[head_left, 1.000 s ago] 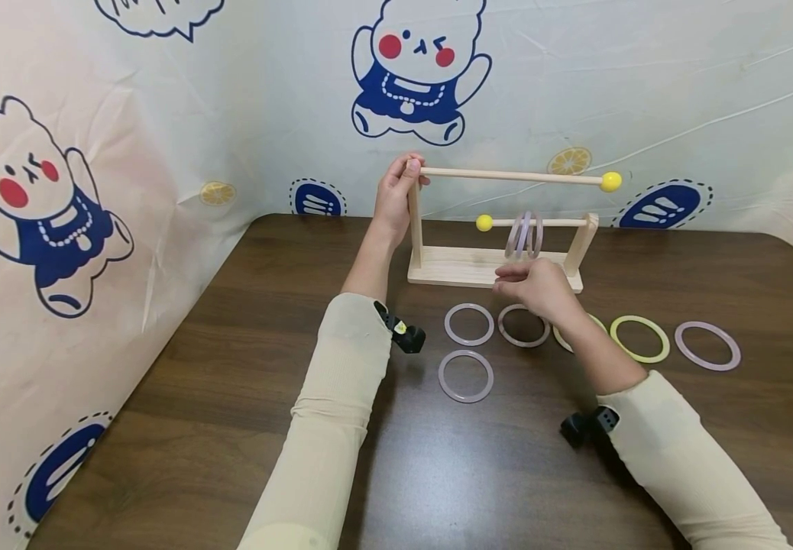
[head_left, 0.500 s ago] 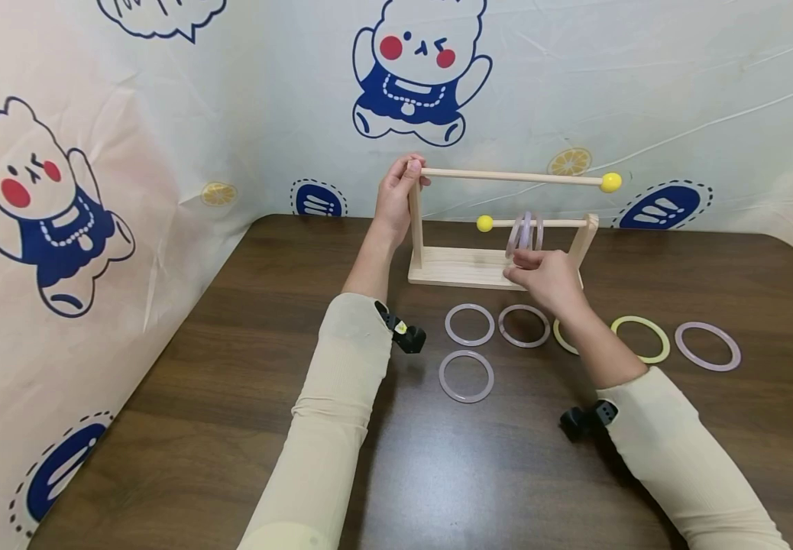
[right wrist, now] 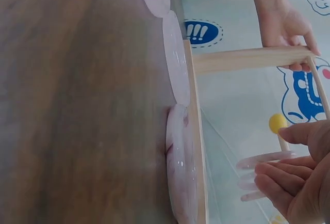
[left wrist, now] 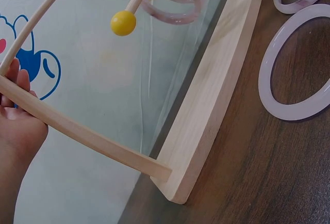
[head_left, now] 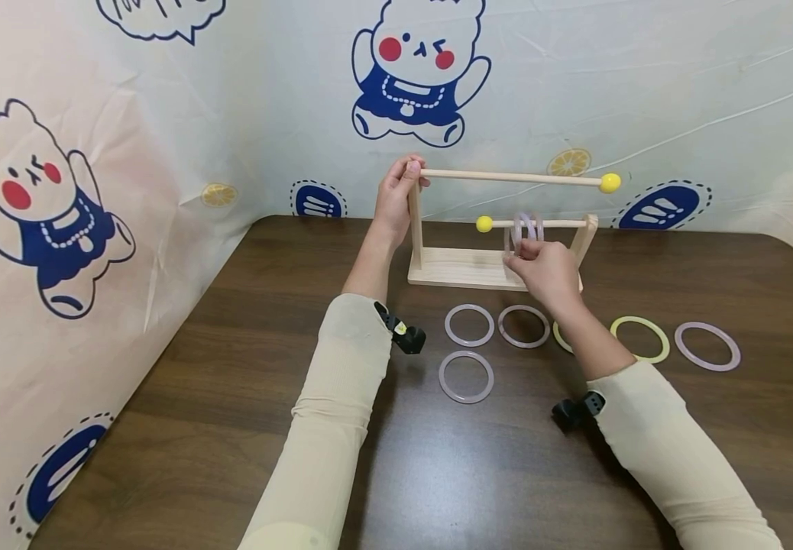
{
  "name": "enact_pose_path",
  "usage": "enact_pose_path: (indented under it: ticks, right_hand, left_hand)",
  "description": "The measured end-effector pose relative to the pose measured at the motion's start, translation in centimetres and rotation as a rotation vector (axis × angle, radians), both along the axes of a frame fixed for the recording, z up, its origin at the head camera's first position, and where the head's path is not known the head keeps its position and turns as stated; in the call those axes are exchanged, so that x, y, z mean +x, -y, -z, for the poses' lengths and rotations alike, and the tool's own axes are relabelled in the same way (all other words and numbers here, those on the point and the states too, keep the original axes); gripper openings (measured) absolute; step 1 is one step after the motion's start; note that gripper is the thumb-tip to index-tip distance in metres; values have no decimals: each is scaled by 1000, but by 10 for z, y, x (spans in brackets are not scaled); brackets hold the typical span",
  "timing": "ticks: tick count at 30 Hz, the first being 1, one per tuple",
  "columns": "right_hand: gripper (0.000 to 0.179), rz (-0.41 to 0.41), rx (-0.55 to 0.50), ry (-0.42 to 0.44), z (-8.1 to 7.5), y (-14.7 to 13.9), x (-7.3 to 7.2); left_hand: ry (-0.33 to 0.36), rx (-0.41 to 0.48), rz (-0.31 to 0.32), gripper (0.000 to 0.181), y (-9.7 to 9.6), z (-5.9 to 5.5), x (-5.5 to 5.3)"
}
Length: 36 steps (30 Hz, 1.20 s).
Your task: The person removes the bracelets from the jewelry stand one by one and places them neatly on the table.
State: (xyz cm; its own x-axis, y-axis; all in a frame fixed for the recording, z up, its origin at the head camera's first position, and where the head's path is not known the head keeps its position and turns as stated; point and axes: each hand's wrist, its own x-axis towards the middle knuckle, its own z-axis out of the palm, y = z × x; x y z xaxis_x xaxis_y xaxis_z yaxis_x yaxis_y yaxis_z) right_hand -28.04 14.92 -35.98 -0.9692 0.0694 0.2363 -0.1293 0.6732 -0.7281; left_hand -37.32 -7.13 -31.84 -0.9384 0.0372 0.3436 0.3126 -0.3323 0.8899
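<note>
A pale wooden stand (head_left: 461, 269) has a long upper rod (head_left: 513, 176) and a shorter lower rod (head_left: 564, 224), each tipped with a yellow ball. My left hand (head_left: 393, 202) grips the top of the left post, thumb in front. Several pale purple rings (right wrist: 250, 161) hang on the lower rod. My right hand (head_left: 549, 273) is at their lower edges. In the right wrist view its fingers are extended and overlap the rings, and the thumb is spread apart from them. In the head view the back of the hand covers part of the base.
In front of the stand lie flat rings: a lavender ring (head_left: 448, 325), another lavender ring (head_left: 466, 354), a marbled ring (head_left: 523, 308), a yellow ring (head_left: 637, 319) and a purple ring (head_left: 702, 325). My right forearm partly covers another yellow ring (head_left: 558, 336). A printed cloth (head_left: 286, 114) hangs behind the table.
My right hand has moved up and slightly right, from below the rings to among them. The hanging rings have shifted and tilted a little. My left hand keeps its grip on the post.
</note>
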Motion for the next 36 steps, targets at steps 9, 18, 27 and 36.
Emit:
enact_pose_path:
  ticks: [9, 18, 27, 36]
  right_hand:
    - [24, 113, 22, -75, -1, 4, -8]
    - [19, 131, 43, -100, -3, 4, -14]
    - [19, 135, -9, -85, -4, 5, -15]
    - [19, 146, -21, -113, -3, 4, -16]
  left_hand:
    - [-9, -4, -1, 12, 1, 0, 2]
    - [-13, -4, -7, 13, 1, -1, 3]
    - [-10, -2, -8, 12, 1, -1, 3]
    - [7, -1, -7, 22, 0, 0, 0]
